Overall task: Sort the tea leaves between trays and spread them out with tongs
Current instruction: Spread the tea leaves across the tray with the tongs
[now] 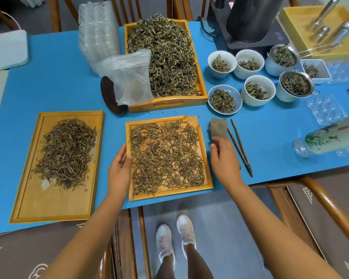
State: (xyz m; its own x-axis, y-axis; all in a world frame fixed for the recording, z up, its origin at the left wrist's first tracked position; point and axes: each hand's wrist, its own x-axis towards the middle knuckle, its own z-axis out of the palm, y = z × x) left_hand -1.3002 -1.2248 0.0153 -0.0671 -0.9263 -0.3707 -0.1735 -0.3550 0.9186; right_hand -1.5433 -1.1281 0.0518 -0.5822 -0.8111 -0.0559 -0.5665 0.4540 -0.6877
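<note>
Blue tabletop (56, 93) is carrying three rectangular bamboo trays. The small square wooden tray (208, 174) at the near edge is holding thin, wiry brown-green tea leaves (165, 156) spread in a loose even layer. The long flat wooden tray (48, 206) to its left is holding a denser heap of needle-like leaves (66, 152). The deep handled wooden tray (167, 102) behind is piled with curly, coarser green leaves (167, 53).

Left hand (118, 170) is lying along the small tray's left rim, fingers straight and relaxed, thumb tip resting on the rim. Right hand (223, 158) is sitting just right of that tray, fingers loosely curled, fingertips touching a grey folded cloth (218, 128); not gripping anything. Slim dark wooden tongs (241, 147) are lying flat on the tabletop, just right of the cloth.
</note>
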